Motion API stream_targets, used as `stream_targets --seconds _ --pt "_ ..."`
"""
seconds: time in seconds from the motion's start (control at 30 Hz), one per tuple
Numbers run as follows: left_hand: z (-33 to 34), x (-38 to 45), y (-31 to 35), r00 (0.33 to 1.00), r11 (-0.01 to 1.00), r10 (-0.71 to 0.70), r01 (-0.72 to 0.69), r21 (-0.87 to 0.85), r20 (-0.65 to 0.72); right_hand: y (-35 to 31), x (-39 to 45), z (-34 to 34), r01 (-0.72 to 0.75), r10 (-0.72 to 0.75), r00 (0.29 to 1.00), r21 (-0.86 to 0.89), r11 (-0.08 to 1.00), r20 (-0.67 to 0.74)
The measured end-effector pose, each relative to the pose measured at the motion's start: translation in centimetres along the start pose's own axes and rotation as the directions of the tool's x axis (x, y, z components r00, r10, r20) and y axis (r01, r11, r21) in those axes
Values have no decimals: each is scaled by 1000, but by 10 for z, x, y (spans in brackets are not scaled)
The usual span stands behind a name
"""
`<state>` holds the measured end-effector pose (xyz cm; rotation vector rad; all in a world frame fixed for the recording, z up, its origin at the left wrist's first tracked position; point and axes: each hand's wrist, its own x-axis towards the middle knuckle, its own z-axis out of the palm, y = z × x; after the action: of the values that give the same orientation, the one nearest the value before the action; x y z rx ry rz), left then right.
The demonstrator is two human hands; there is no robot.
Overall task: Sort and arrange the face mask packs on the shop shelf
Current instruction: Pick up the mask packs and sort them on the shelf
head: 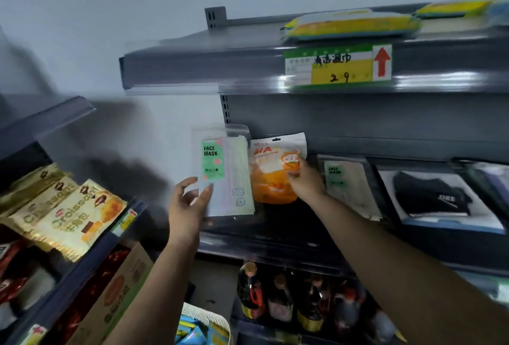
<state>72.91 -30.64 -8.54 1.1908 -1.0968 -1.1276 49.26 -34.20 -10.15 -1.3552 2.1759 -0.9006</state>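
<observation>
My left hand holds a clear face mask pack with a green label upright at the left end of the dark middle shelf, thumb across its lower front. My right hand pinches the right side of an orange mask pack that stands right beside the green-label pack. Further right lie another green-label mask pack and a pack with a black mask, flat against the shelf.
The upper shelf carries yellow packets and a price tag with a red arrow. Croissant bags fill the left rack. Dark bottles stand on the lower shelf below my arms.
</observation>
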Motion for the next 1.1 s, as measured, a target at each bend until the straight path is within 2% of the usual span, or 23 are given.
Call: stream_targets --seconds 0.1,0.17,0.27,0.37,0.43,0.57,0.63,0.7,0.77,0.83,0.97,1.1 --pt "10 6 4 999 999 -3 4 -33 42 2 -3 -9 5 -2 1000 -141 990 19" --pt "20 7 6 997 999 -10 13 -43 79 3 -11 -18 45 -40 999 -167 985 31" --pt "43 5 11 990 998 -7 17 -64 144 6 -27 -36 51 -51 999 16 999 5" --pt "78 2 10 981 997 19 -3 -82 191 13 -47 -55 81 -93 996 424 902 8" --pt "104 -3 8 973 998 60 -54 -32 224 20 -56 -65 95 -127 991 494 865 31" --pt "150 -15 4 902 966 64 -164 202 426 49 -60 -91 66 11 989 503 862 -149" --pt "166 -19 3 850 861 50 -303 410 524 67 -61 -105 18 80 978 463 886 -191" --pt "178 -23 3 789 606 48 -511 610 613 84 -64 -118 -47 139 964 369 928 -226" --pt "187 -30 2 718 350 37 -661 663 696 98 -66 -124 -94 145 963 220 971 -227" --pt "196 -37 -1 664 189 10 -735 651 747 106 -67 -126 -145 152 972 52 988 -180" --pt "206 -47 -13 576 62 -9 -815 576 817 116 -62 -120 -115 98 992 -259 959 -76" --pt "219 -62 -15 562 -9 14 -827 562 827 129 -78 -132 4 -50 994 -442 897 -94"
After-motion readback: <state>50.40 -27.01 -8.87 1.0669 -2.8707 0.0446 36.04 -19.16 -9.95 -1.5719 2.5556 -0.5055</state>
